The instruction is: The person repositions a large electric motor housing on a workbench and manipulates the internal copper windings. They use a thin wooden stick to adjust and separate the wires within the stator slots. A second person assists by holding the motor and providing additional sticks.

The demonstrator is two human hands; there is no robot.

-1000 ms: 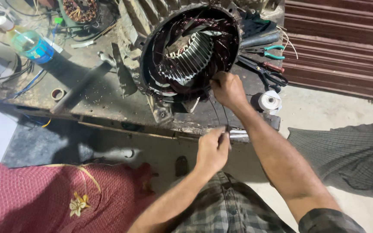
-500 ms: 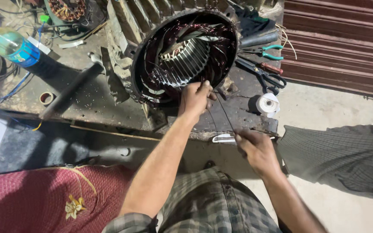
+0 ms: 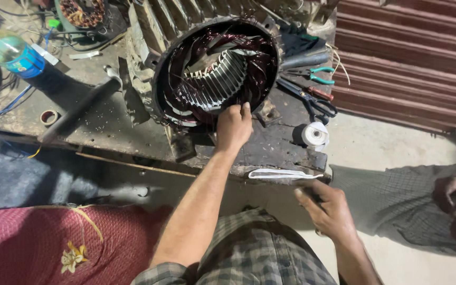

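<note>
A big electric motor stator (image 3: 215, 68) lies on a dirty workbench (image 3: 117, 132), its bore facing me, with dark copper windings and grey slot teeth. My left hand (image 3: 233, 126) is at the lower rim of the bore, fingers curled into the windings, thumb up. My right hand (image 3: 328, 211) hangs lower right, below the bench edge, its fingers curled round something small and dark that I cannot identify. A white strip (image 3: 283, 173) lies on the bench edge just above that hand.
Scissors (image 3: 312, 100), green-handled pliers (image 3: 317, 74) and a white tape roll (image 3: 315, 134) lie right of the stator. A plastic bottle (image 3: 14, 53), a dark bar (image 3: 80, 108) and a smaller winding (image 3: 83, 11) are to the left. Another person's hand (image 3: 455, 190) is at far right.
My right hand left the stator rim and dropped to the lower right. My left hand rose from the bench edge to the lower windings. The thin wire seen between the hands no longer shows.
</note>
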